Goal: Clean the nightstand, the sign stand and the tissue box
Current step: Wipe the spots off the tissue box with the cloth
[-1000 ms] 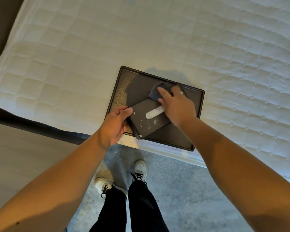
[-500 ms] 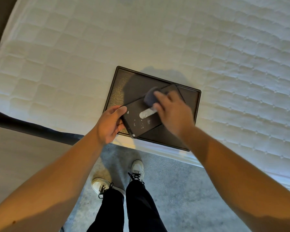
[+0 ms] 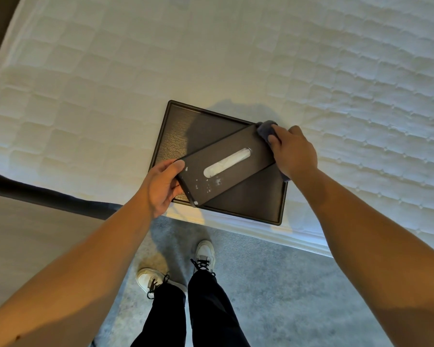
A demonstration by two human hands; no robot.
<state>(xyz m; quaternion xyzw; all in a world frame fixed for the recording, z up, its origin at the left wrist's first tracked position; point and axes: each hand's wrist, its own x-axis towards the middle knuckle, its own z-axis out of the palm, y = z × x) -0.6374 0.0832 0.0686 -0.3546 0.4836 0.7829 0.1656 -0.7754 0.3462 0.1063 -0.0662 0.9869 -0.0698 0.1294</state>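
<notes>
Your left hand (image 3: 162,187) pinches the near end of the tissue box (image 3: 226,164), fingers closed on its edge. Your right hand (image 3: 292,152) clasps a grey cloth (image 3: 266,128) against the far end (white specks dot the lid). The box lies diagonally over a dark tray (image 3: 261,209) on the bed (image 3: 236,46).

Dark tray (image 3: 176,136) on white quilted bed (image 3: 211,58)

No readable text, label or number shows on anything in view.
</notes>
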